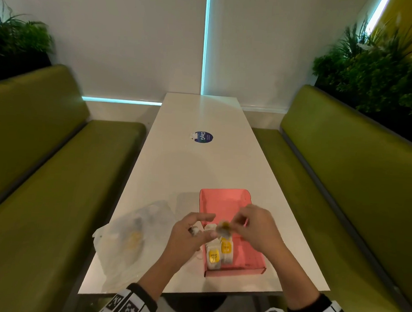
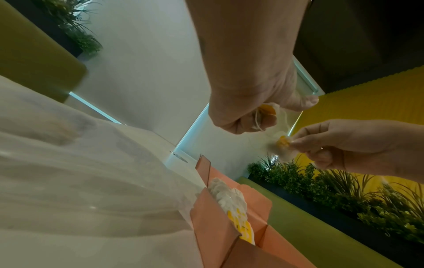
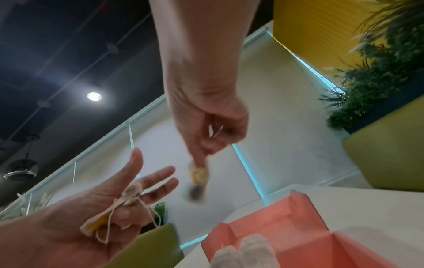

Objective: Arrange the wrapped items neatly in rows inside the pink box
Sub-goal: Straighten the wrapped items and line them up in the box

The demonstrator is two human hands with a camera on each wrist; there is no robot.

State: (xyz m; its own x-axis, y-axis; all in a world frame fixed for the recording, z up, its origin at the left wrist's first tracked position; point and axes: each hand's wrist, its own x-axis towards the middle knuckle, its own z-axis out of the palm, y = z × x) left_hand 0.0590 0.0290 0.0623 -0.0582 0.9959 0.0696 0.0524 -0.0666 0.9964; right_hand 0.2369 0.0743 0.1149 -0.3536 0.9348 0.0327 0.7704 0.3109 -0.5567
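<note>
The pink box (image 1: pixel 222 203) lies open on the near half of the white table (image 1: pixel 200 169). Two wrapped items with yellow labels (image 1: pixel 214 257) (image 1: pixel 227 248) lie side by side along its left wall. Above the box my right hand (image 1: pixel 237 224) pinches a third wrapped item (image 1: pixel 224 227) by its top; it hangs blurred in the right wrist view (image 3: pixel 197 181). My left hand (image 1: pixel 205 225) hovers just left of it, first fingers stretched out. Its curled last fingers hold another string-tied wrapped item (image 3: pixel 110 212) against the palm, also seen in the left wrist view (image 2: pixel 267 110).
A crumpled clear plastic bag (image 1: pixel 132 237) with something yellow inside lies left of the box. A round blue sticker (image 1: pixel 203 137) sits mid-table. Green benches (image 1: pixel 48 173) run along both sides, with plants (image 1: pixel 378 68) behind them.
</note>
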